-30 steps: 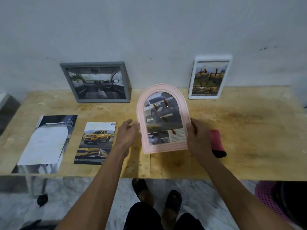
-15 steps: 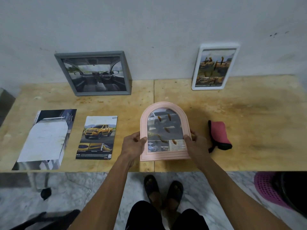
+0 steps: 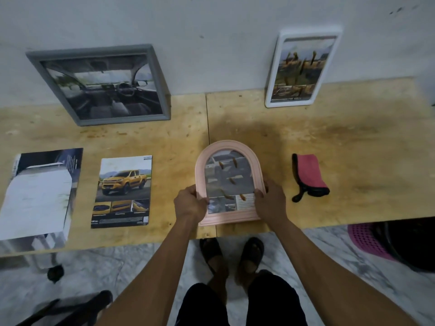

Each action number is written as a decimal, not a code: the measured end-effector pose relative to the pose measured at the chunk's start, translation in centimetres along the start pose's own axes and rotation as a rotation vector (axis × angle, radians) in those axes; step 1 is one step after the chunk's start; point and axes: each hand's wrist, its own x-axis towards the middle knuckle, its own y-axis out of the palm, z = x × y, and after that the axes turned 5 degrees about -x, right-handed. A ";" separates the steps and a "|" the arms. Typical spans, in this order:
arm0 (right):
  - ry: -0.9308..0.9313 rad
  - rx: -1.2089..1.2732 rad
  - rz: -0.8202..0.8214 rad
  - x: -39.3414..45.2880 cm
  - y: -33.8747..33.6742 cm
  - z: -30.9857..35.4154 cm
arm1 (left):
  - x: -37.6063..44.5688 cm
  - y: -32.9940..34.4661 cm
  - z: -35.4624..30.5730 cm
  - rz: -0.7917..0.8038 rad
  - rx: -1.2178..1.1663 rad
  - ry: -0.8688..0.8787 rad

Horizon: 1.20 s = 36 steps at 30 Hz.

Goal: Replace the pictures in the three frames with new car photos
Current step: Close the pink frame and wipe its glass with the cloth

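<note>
The pink arched frame (image 3: 227,182), lifted a second ago, is now being laid near the desk (image 3: 353,147) front edge, gripped by left hand (image 3: 190,203) and right hand (image 3: 270,201) fingers, ready for opening.

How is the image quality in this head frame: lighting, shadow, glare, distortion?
Head view: dim, flat light; a soft shadow darkens the table behind the pink arched frame. Glare washes out the large sheet at far left. Wide-angle bending tilts the grey frame and white frame outward. Both hands look sharp.
</note>
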 end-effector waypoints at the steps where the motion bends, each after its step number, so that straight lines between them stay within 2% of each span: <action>1: -0.002 -0.036 0.003 0.2 0.3 -0.5 | -0.2 0.2 0.0 -0.011 0.004 0.003; 7: -0.055 -0.179 0.038 1.1 -0.4 -1.0 | -0.9 1.0 -0.4 -0.065 0.038 0.011; 8: -0.062 -0.205 -0.016 1.2 -1.0 -0.6 | -0.9 1.1 -0.5 -0.073 0.048 0.013; 11: -0.022 -0.386 -0.347 2.2 -4.0 -0.2 | -0.9 1.5 -0.4 -0.091 0.083 0.029; 13: 0.066 -0.466 -0.430 3.5 -6.4 -0.9 | -0.9 1.7 -0.3 -0.103 0.100 0.037; 16: 0.237 -0.496 -0.265 5.5 -8.4 -3.0 | -1.2 2.0 -0.4 -0.117 0.094 0.040; 19: 0.272 -0.492 -0.102 6.5 -8.1 -4.4 | -1.1 2.1 -0.3 -0.129 0.104 0.060; 26: 0.048 -0.192 -0.247 4.9 -5.8 -2.8 | -0.6 2.0 0.5 -0.158 0.178 0.173; 30: -0.160 -0.094 -0.215 3.9 -3.9 0.7 | 0.1 1.9 1.5 -0.215 0.307 0.342; 36: -0.341 -0.246 -0.177 4.6 -1.1 3.4 | 3.1 1.9 1.7 -0.225 0.512 0.465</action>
